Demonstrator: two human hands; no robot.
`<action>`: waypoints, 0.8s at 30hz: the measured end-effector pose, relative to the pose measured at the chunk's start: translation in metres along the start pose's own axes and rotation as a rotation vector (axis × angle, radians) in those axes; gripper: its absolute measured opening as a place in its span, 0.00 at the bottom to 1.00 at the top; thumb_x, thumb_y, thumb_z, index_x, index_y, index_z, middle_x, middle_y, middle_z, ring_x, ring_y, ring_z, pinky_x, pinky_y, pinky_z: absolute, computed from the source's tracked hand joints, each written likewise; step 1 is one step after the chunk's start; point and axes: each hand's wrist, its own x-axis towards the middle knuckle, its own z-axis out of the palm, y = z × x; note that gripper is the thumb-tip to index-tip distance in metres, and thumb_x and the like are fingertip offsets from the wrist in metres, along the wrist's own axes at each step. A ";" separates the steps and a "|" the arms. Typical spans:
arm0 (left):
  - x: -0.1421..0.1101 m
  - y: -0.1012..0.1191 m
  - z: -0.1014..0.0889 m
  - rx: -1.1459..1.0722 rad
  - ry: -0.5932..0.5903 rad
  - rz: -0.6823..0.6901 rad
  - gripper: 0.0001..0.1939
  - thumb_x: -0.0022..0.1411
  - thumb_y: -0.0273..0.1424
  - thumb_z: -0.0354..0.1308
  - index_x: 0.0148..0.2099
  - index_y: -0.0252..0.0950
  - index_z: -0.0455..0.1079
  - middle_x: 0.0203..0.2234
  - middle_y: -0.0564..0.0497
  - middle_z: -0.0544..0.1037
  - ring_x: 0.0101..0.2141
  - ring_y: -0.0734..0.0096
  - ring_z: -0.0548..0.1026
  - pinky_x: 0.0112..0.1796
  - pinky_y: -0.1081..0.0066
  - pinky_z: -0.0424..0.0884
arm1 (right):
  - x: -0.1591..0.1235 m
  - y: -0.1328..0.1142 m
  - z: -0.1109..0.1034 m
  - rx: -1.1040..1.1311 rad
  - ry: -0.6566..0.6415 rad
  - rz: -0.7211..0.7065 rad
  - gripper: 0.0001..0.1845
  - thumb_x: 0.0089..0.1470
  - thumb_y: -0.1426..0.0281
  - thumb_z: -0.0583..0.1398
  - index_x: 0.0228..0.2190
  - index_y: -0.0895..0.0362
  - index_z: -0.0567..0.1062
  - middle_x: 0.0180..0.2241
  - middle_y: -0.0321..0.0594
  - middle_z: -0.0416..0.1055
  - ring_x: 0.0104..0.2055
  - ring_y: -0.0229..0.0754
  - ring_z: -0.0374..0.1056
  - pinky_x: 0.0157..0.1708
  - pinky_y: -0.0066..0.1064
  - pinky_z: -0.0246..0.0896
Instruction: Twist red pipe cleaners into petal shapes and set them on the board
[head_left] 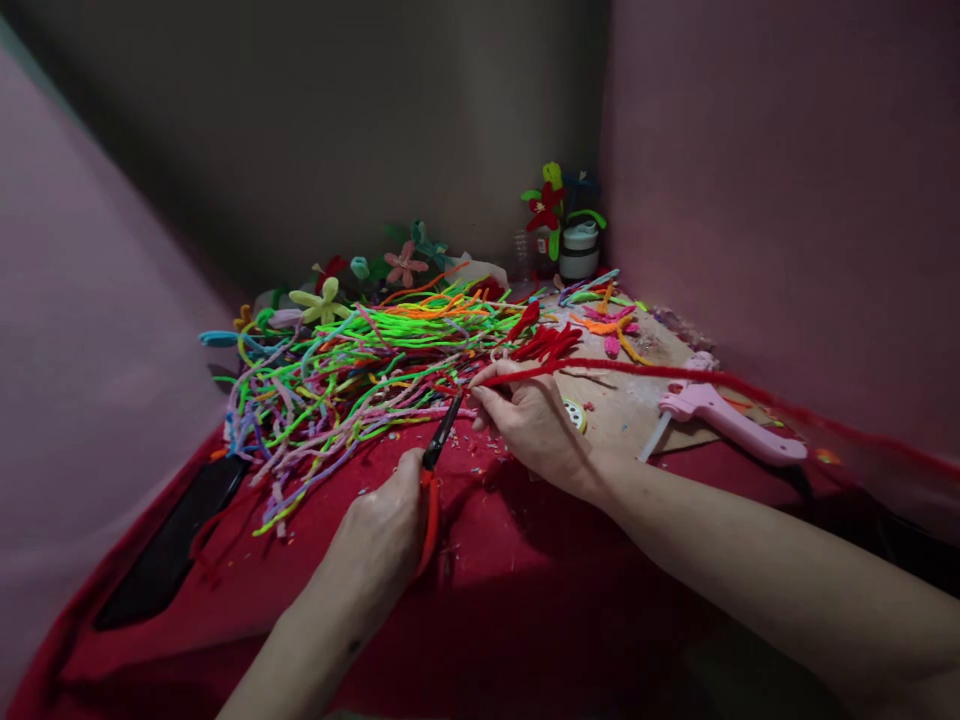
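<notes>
My left hand (386, 530) is closed around the handles of a pair of scissors (433, 495) with red-orange grips and dark blades. The blades point up and away, their tips close to the fingertips of my right hand (525, 415). That hand pinches a long red pipe cleaner (645, 368) near one end. From there the pipe cleaner stretches across to the right edge of the view. Whether the blades touch it, I cannot tell. Just beyond my right hand lies a bunch of short red pipe cleaner pieces (546, 342).
A heap of colourful pipe cleaners (405, 340) spreads over the red cloth (315, 570). A pink glue gun (727, 410) rests on a board (622, 400) at right. A black phone-like slab (172, 545) lies at left. Pipe cleaner flowers (405, 265) and a lidded jar (579, 250) stand behind.
</notes>
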 end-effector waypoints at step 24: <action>-0.011 0.001 -0.006 -0.826 -0.162 -0.199 0.18 0.61 0.38 0.40 0.47 0.35 0.62 0.20 0.50 0.73 0.20 0.66 0.73 0.20 0.71 0.66 | -0.004 -0.006 -0.005 -0.099 -0.001 -0.145 0.04 0.53 0.72 0.54 0.30 0.58 0.69 0.19 0.33 0.67 0.22 0.32 0.64 0.25 0.26 0.58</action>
